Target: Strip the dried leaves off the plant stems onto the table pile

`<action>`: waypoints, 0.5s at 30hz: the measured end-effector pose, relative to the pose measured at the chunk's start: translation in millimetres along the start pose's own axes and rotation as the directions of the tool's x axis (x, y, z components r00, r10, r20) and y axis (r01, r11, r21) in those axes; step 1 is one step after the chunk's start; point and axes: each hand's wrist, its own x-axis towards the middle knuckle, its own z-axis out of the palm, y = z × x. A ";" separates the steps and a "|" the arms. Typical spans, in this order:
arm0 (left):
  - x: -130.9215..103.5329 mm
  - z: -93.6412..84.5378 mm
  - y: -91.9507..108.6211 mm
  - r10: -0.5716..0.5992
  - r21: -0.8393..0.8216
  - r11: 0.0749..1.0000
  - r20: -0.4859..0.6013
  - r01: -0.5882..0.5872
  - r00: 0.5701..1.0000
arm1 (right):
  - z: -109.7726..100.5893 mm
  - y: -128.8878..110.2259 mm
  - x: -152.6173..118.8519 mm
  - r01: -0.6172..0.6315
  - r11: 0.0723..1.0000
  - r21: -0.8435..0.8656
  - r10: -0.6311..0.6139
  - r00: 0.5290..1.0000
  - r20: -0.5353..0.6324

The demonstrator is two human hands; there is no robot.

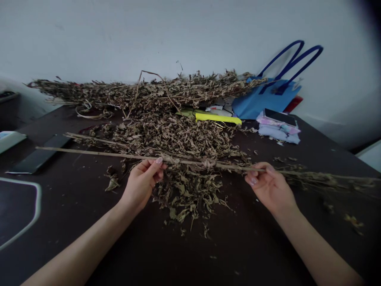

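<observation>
A long dried plant stem (89, 152) runs across the view, nearly level, above the dark table. My left hand (143, 178) pinches it left of the middle, thumb on top. My right hand (272, 186) is closed on the same stem farther right, where withered leaves still hang toward its right end. Beneath and behind the stem lies a heap of loose dried leaves (178, 135), part of it spilling toward me between my hands. Another bare stalk (92, 139) rests on the heap's left side.
A large bundle of dried plants (119, 93) lies along the wall. At the right back stand a blue bag (256, 101) and a phone (279, 116) on a folded cloth (279, 132). A yellow object (218, 118) lies behind the heap. A dark flat device (38, 155) is at left.
</observation>
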 end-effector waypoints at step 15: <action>0.7 -5.9 -1.6 0.149 0.398 0.893 0.177 -0.210 0.973 | -9.6 -1.1 7.2 -0.068 0.994 0.087 0.077 0.992 -0.104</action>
